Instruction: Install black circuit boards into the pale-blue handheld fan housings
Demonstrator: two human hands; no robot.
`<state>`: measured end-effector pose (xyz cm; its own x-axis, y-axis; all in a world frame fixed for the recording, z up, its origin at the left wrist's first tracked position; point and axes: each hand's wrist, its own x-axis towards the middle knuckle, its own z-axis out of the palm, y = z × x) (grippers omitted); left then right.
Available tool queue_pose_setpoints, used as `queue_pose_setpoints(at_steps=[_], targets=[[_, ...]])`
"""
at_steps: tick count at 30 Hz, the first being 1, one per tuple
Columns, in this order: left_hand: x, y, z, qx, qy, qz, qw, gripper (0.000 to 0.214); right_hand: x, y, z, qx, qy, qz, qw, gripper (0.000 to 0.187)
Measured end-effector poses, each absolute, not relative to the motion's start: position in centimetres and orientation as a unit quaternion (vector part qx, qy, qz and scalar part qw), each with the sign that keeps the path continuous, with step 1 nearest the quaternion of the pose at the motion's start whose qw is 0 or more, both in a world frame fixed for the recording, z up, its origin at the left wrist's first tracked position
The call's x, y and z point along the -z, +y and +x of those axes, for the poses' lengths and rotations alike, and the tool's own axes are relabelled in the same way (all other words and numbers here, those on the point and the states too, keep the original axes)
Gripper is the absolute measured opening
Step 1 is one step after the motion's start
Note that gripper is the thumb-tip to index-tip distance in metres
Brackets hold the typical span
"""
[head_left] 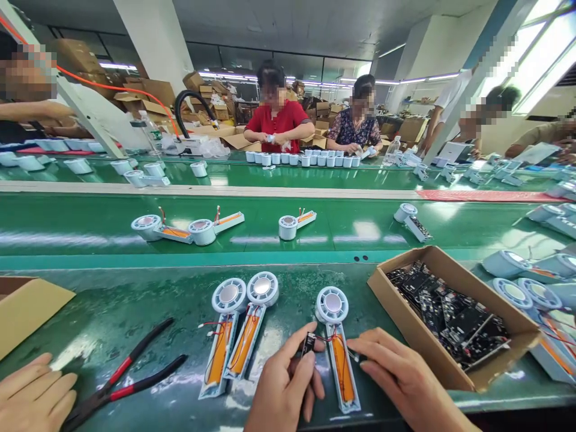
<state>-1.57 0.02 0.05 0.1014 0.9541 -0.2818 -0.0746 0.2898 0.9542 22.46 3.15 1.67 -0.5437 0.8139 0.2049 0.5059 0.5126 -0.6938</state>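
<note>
My left hand [288, 378] pinches a small black circuit board [308, 343] upright between thumb and fingers. Thin red and black wires run from beside the board to a light-blue fan-shaped unit [332, 306] with a round head and an open handle. Inside that handle lies an orange battery [342, 369]. My right hand [398, 366] is on the handle's right side, its fingertips closed on a thin dark wire whose end is partly hidden. Two similar units [218, 342] lie side by side left of my left hand, their handles open too.
A cardboard box [382, 294] of black circuit boards stands at right. Red-and-black pliers [121, 378] lie at left beside another person's hand [36, 393]. Beyond runs a green conveyor belt [252, 246] carrying several units. Several people work across it. More units [513, 294] sit far right.
</note>
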Motion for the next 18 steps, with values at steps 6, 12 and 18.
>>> queue_pose_setpoints(at_steps=[6, 12, 18], targets=[[0.4, 0.2, -1.8, -0.432, 0.527, 0.409, 0.607, 0.067, 0.1, 3.9, 20.8, -0.341, -0.793, -0.361, 0.352, 0.017], [1.3, -0.2, -1.4, -0.44, 0.55, 0.457, 0.544, 0.064, -0.4, 4.5, 18.2, -0.437, -0.62, -0.446, 0.476, 0.022], [1.2, -0.7, -1.2, -0.44, 0.544, 0.448, 0.557, 0.071, -0.9, 3.2, 15.2, -0.287, -0.726, -0.452, 0.431, 0.024]])
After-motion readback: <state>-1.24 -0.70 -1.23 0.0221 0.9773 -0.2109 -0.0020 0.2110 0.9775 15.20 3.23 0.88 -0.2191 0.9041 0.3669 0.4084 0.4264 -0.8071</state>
